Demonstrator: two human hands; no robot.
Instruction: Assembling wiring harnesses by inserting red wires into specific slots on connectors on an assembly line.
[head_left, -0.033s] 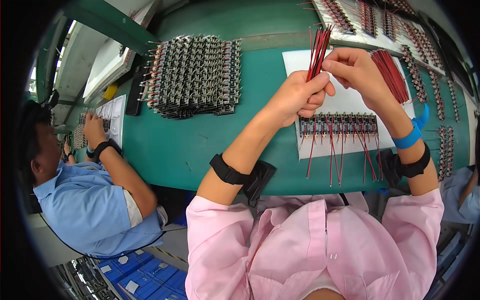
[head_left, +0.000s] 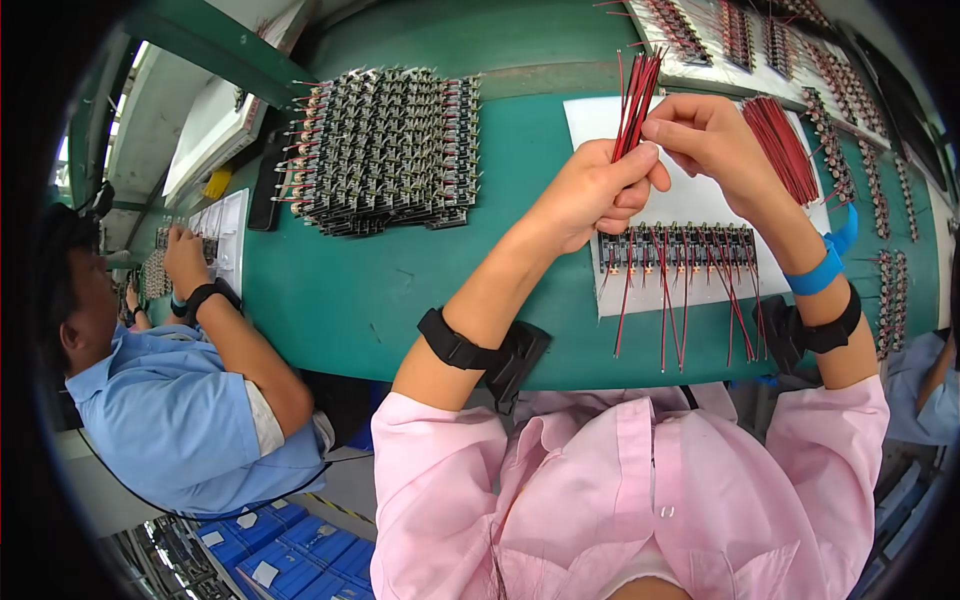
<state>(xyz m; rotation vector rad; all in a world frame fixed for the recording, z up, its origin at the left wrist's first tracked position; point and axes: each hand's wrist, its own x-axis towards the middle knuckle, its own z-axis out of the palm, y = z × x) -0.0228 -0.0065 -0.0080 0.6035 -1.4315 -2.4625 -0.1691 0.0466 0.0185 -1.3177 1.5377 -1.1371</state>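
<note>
A bundle of thin red and black wires [head_left: 636, 105] stands upright in my left hand [head_left: 600, 195], its thumb and fingers wrapped round the lower end. Thumb and index finger of my right hand [head_left: 718, 150] pinch together at the bundle's right side; what lies between the fingertips is too small to make out. Below both hands, a strip of small circuit boards [head_left: 685, 245] lies on a white sheet [head_left: 630, 297]. Red and black wires trail from that strip toward me. Right of my right hand is a heap of red wires [head_left: 778, 150].
A tall stack of circuit board strips [head_left: 385, 155] stands left on the green table [head_left: 430, 300]. More strips [head_left: 835, 150] lie along the right and on a white board [head_left: 690, 78] at the back. A co-worker in a blue shirt [head_left: 180, 400] sits at left, near blue boxes [head_left: 300, 550].
</note>
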